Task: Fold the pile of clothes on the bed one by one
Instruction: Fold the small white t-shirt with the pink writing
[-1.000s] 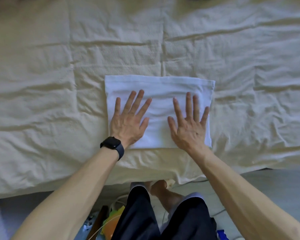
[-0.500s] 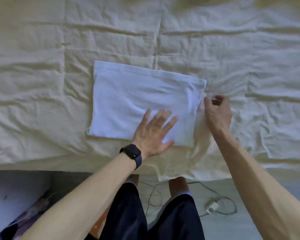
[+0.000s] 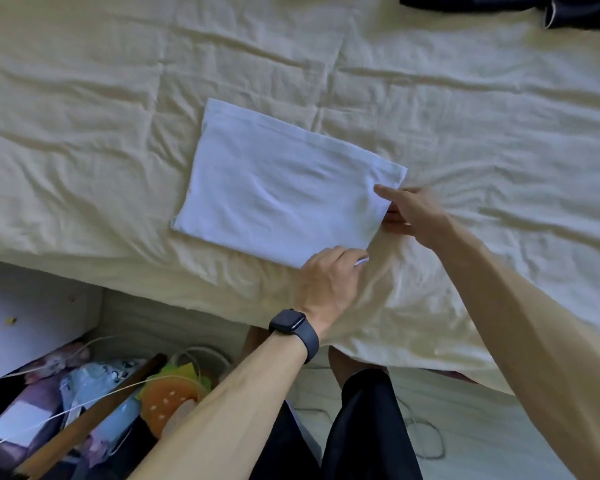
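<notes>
At the near left, on the floor below the bed's edge, sits a jumble of things: a white box (image 3: 32, 323), pale cables and a soft toy shaped like a burger (image 3: 168, 398). The bed (image 3: 84, 98) fills the far half of the view, covered by a wrinkled cream quilt.

Near the middle of the bed, close to its near edge, lies a folded white garment (image 3: 278, 192). It is a flat rectangle, turned at a slant so that its right side sits nearer than its left.

The person's left hand (image 3: 329, 282), with a dark watch (image 3: 291, 323) on the wrist, is at the garment's near right corner. Its fingers are curled round that corner, and a bit of white cloth shows at the fingertips.

Just to the right, the right hand (image 3: 413, 216) pinches the garment's right edge, with the thumb on top of the cloth and the fingers tucked beneath it.

Below the arms the person's black shorts (image 3: 361, 427) and bare legs show, with a looped cable (image 3: 426, 441) on the floor beside them.

At the far right corner of the bed lies a heap of dark clothes (image 3: 499, 5), cut off by the frame.
</notes>
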Demonstrator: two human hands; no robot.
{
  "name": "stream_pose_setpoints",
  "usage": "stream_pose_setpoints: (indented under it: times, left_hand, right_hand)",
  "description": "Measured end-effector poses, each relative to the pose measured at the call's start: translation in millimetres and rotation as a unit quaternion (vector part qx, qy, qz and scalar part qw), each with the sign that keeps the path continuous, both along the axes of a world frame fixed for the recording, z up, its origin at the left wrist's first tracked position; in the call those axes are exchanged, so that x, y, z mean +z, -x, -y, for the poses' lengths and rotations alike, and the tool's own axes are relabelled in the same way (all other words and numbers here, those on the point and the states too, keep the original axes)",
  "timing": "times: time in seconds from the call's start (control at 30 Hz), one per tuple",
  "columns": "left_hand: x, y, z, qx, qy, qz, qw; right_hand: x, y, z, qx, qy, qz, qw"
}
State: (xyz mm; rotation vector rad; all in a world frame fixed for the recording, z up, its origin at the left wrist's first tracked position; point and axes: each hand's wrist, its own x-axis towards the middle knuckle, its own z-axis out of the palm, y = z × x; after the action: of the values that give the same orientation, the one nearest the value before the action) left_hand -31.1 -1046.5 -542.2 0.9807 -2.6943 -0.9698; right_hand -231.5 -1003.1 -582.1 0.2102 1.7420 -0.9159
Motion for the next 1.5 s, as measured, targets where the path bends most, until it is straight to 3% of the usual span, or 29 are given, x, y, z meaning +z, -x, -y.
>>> stream_pose_setpoints:
  times: [0.17, 0.4, 0.5, 0.6, 0.7, 0.93, 1.27, 1.4, 1.5]
  left_hand:
    - [21, -18, -3, 0.086, -0.047, -0.026, 0.995]
    - [37, -34, 18, 0.163, -0.194, 0.002, 0.967]
    - [36, -39, 33, 0.178, -0.244, -0.002, 0.953]
    - [35, -46, 51, 0.228, -0.305, -0.013, 0.925]
    - [35, -59, 74, 0.282, -0.345, -0.028, 0.895]
    - [26, -119, 159, 0.386, -0.337, 0.013, 0.859]
    - [-10, -146, 223, 0.343, -0.325, 0.145, 0.869]
    - [-10, -148, 233, 0.312, -0.316, 0.188, 0.876]
    - [-9, -152, 237, 0.286, -0.292, 0.181, 0.895]
  right_hand:
    - [4, 1, 8, -0.036, 0.016, 0.016, 0.999]
    - [22, -6, 34, -0.058, 0.01, -0.009, 0.998]
    - [28, -15, 53, -0.031, -0.038, -0.123, 0.991]
    - [42, -24, 80, 0.084, -0.136, -0.31, 0.937]
    - [58, -40, 115, 0.162, -0.161, -0.366, 0.902]
    - [67, -85, 235, 0.213, -0.176, -0.276, 0.921]
    - [41, -126, 320, 0.259, -0.236, -0.292, 0.89]
    - [38, -126, 327, 0.147, -0.218, -0.221, 0.939]
    - [39, -126, 326, -0.027, -0.097, -0.129, 0.987]
